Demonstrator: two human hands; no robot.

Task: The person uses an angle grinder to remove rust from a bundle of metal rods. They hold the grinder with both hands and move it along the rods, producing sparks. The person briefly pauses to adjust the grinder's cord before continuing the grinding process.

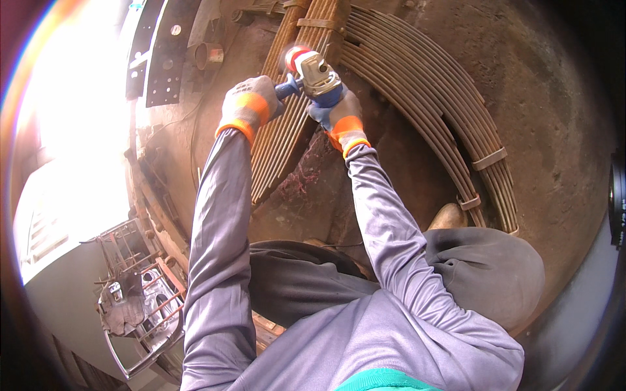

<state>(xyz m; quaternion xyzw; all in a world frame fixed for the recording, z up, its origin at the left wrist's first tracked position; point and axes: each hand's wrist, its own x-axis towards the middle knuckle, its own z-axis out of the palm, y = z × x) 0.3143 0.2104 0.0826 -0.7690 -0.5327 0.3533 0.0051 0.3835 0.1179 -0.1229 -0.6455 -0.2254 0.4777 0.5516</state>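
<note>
Both of my hands wear grey and orange gloves and hold an angle grinder with a blue body and a pale metal head. My left hand wraps round its blue side handle. Around the body near the head, my right hand is closed. The grinder's disc, blurred with red at its middle, is over the upper part of a leaf spring stack of several long steel leaves. Whether the disc touches the steel I cannot tell. A metal clamp band goes round the stack above the grinder.
More curved leaf spring stacks lie on the brown floor to the right, bound by clamps. My shoe is close to their lower ends. Perforated dark metal rails stand at the upper left; scrap metal frames are at the lower left.
</note>
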